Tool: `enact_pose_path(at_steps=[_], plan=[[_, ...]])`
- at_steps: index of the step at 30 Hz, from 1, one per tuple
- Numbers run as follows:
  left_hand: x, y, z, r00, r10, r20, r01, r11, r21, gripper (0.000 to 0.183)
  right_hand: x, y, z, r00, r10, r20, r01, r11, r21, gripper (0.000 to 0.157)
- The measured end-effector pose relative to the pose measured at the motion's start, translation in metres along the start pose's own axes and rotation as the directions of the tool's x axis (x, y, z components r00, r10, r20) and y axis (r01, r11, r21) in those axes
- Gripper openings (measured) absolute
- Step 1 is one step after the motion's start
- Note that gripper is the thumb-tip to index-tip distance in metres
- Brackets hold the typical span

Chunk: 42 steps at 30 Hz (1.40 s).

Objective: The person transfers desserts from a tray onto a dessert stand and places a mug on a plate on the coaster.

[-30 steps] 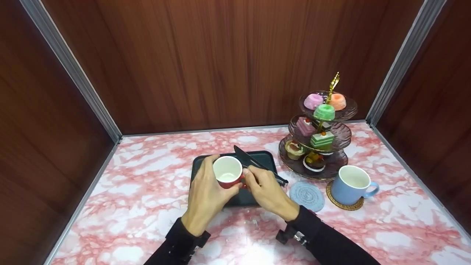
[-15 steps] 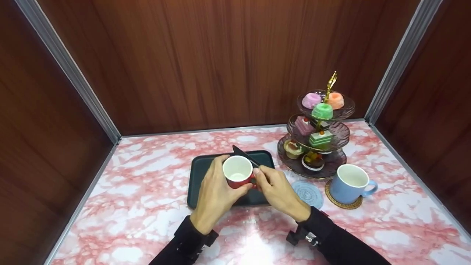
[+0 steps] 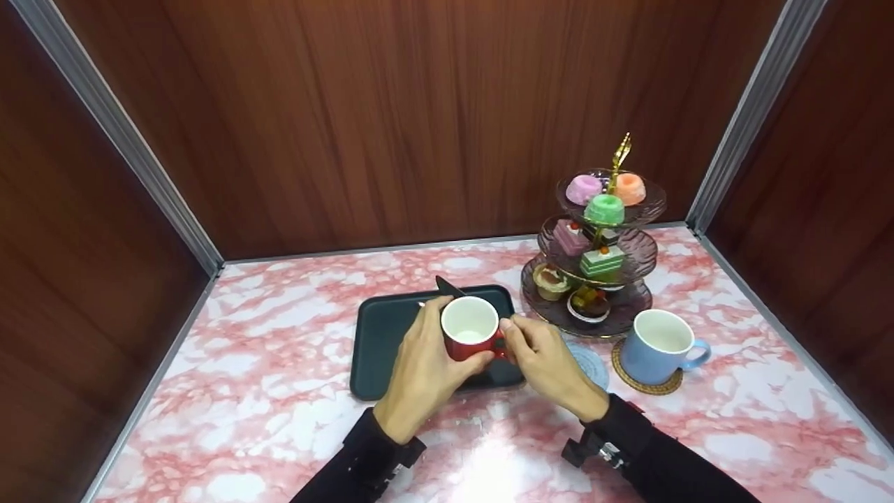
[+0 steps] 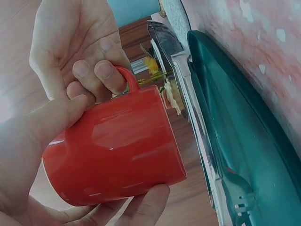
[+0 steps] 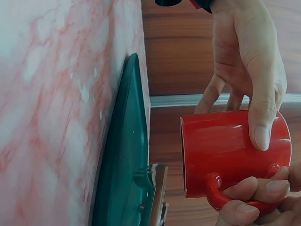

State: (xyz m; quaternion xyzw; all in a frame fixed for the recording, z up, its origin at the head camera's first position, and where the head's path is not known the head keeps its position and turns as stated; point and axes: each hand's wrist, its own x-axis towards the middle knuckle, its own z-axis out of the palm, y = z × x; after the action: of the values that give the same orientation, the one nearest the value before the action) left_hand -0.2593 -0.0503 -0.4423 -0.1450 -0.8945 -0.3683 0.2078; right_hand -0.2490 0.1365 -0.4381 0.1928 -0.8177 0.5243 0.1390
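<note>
A red mug [image 3: 469, 328] with a white inside is held above the dark green tray [image 3: 377, 349], its mouth facing up. My left hand [image 3: 422, 367] grips the mug's body from the left, with the thumb along the near side. My right hand [image 3: 548, 356] holds the handle, which sticks out to the right; curled fingers pass through it in the right wrist view. Behind the mug shows the dark pointed tip of a knife-like utensil [image 3: 447, 285]. In the left wrist view, a fork-like end [image 4: 239, 193] lies at the tray, beside a long shiny metal edge [image 4: 200, 127].
A three-tier stand [image 3: 632, 314] with small cakes is at the back right. In front of it, a light blue mug [image 3: 646, 356] rests on a woven coaster [image 3: 656, 388]. A round grey-blue coaster [image 3: 590, 367] is partly behind my right wrist. Wooden panels [image 3: 391, 140] enclose the table.
Both hands have carried the red mug to the right across the tray, baring more of the tray's left part. The mug now covers most of the knife-like utensil. The grip looks the same.
</note>
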Motion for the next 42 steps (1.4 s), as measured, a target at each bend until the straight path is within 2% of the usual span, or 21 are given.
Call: enact_pose_path(at_steps=[8, 14, 17, 20, 25, 31, 37, 42], plan=[[0.001, 0.005, 0.008, 1.0, 0.012, 0.022, -0.013, 1.0, 0.026, 0.092, -0.003, 0.004, -0.012, 0.999, 0.013, -0.04, -0.016, 0.998, -0.067, 0.035], [0.0, 0.004, 0.011, 0.999, 0.013, 0.038, -0.016, 0.998, 0.063, 0.093, -0.005, 0.006, -0.023, 1.0, 0.011, -0.015, -0.012, 0.995, -0.101, 0.037], [0.0, 0.002, 0.009, 0.999, 0.016, 0.042, -0.019, 0.996, 0.082, 0.093, -0.006, 0.011, -0.028, 1.0, 0.003, -0.024, -0.005, 0.995, -0.103, 0.037], [0.001, -0.001, 0.007, 0.998, 0.034, 0.054, -0.039, 0.995, 0.092, 0.091, -0.006, 0.026, -0.032, 0.999, 0.008, -0.041, -0.012, 0.994, -0.105, 0.037], [0.0, -0.007, 0.001, 0.996, 0.053, 0.076, -0.061, 0.993, 0.102, 0.086, -0.008, 0.05, -0.042, 0.998, 0.033, -0.057, -0.041, 0.99, -0.132, 0.036], [-0.002, -0.017, -0.006, 0.994, 0.059, 0.097, -0.069, 0.992, 0.107, 0.075, -0.014, 0.058, -0.055, 0.994, 0.068, -0.081, -0.08, 0.985, -0.154, 0.037], [-0.003, -0.028, -0.013, 0.997, 0.059, 0.059, -0.066, 0.99, 0.123, 0.064, -0.019, 0.062, -0.067, 0.99, 0.098, -0.105, -0.115, 0.979, -0.171, 0.038], [-0.004, -0.043, -0.02, 0.998, 0.059, 0.031, -0.063, 0.985, 0.158, 0.059, -0.023, 0.066, -0.075, 0.987, 0.093, -0.13, -0.116, 0.976, -0.186, 0.036]])
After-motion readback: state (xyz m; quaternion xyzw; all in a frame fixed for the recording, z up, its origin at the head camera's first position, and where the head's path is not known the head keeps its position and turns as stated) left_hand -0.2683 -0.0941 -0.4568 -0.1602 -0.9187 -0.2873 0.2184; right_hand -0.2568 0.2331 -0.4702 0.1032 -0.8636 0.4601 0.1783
